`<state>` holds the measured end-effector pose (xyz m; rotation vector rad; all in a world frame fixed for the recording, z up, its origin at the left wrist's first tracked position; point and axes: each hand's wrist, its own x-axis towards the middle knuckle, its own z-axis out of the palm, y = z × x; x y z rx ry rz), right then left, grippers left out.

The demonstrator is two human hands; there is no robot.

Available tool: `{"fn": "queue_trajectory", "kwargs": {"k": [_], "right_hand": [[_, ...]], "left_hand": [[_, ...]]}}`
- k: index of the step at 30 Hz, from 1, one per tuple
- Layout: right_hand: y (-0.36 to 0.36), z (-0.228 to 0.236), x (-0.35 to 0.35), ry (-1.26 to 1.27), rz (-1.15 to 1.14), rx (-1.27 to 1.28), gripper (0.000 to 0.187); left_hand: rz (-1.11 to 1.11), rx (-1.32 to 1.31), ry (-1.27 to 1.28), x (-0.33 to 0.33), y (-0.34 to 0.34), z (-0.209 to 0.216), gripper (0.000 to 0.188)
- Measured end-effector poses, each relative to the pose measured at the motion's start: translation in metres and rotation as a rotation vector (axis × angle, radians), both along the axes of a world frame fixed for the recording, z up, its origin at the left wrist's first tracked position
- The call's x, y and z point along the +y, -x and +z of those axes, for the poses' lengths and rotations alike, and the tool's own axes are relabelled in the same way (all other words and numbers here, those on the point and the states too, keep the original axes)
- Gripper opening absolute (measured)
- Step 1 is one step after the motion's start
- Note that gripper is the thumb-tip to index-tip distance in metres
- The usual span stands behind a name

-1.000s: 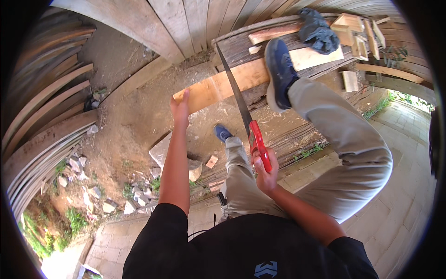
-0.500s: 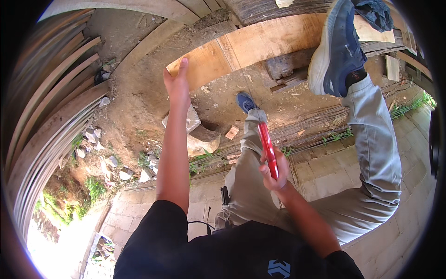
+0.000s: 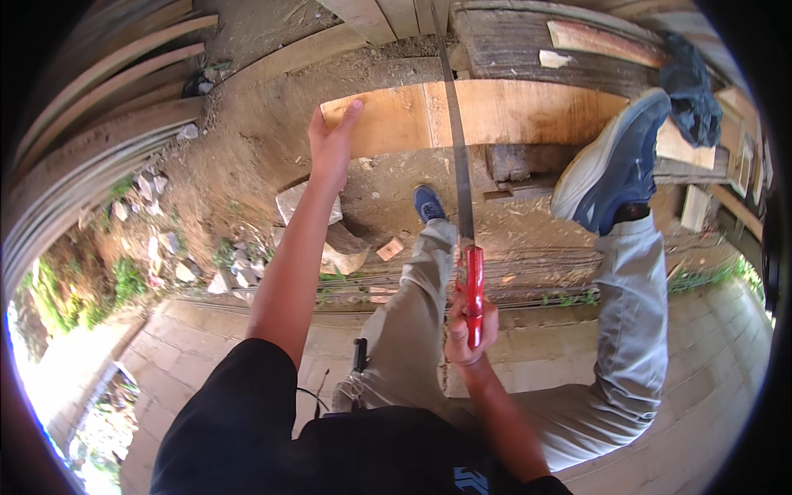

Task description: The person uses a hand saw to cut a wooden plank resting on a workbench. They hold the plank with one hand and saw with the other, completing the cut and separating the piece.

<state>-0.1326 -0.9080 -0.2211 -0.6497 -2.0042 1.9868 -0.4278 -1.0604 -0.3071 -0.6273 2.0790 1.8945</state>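
A wide wooden board (image 3: 520,111) lies across the view, pinned under my raised shoe (image 3: 615,165) toward its right end. My left hand (image 3: 332,144) is closed round the board's left end, thumb on top. In my right hand (image 3: 473,330) is the red handle of a handsaw (image 3: 464,190). Its long dark blade points away from me and crosses over the board, just right of a thin line across the wood. Whether the teeth touch the wood I cannot tell.
Dark timber blocks (image 3: 528,162) support the board. Stacked planks (image 3: 91,173) stand at the left. Stones (image 3: 309,206) and a small wood offcut (image 3: 389,248) lie on the dirt. A dark plastic bag (image 3: 691,91) rests at the far right. Pale paving (image 3: 206,355) runs along the near side.
The saw's blade now shows broad and dark over the board, where it looked thin before. My right hand has shifted slightly left and down. The left hand keeps its hold; the view has tilted.
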Motion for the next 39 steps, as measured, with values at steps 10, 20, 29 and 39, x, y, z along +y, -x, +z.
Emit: {"fn": "queue_trajectory", "kwargs": {"k": [10, 20, 29, 39], "right_hand": [[0.001, -0.031, -0.003, -0.103, 0.094, 0.059, 0.038], [-0.006, -0.037, -0.018, -0.122, 0.06, 0.099, 0.035], [-0.017, -0.03, -0.018, -0.095, 0.06, 0.0, 0.036], [-0.049, -0.03, -0.017, 0.014, 0.102, -0.275, 0.047]], "left_hand": [[-0.011, -0.031, -0.091, 0.002, -0.002, 0.003, 0.05], [-0.004, -0.053, -0.08, 0.004, 0.002, -0.005, 0.058], [0.016, -0.088, -0.029, 0.003, 0.006, -0.008, 0.054], [0.046, -0.135, -0.058, 0.002, 0.007, -0.008, 0.06]]}}
